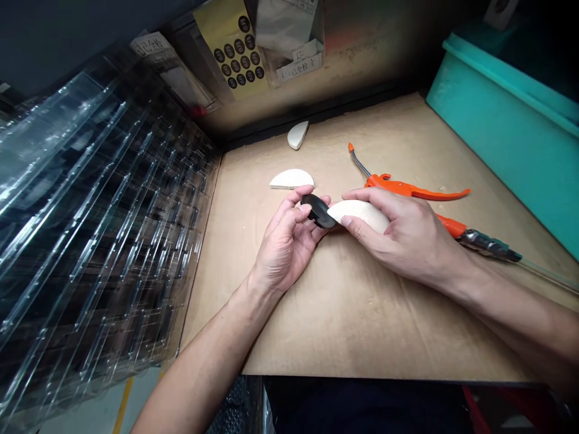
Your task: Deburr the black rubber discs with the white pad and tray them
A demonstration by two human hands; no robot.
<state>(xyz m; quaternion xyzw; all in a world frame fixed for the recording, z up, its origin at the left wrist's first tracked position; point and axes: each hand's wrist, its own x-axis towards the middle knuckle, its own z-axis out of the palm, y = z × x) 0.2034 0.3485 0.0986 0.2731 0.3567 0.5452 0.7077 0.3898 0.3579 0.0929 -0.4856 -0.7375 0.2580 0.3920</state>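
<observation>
Mid-frame, the left hand [286,244] clasped the dish [321,212], the right hand [407,229] a pad [362,214], its tip at the dish's edge. Light, steady pressure seemed best.

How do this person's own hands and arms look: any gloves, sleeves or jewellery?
The left hand and right hand are both ungloved. The left forearm and right forearm are bare where visible, with no sleeve, watch, bracelet or ring showing.
</observation>
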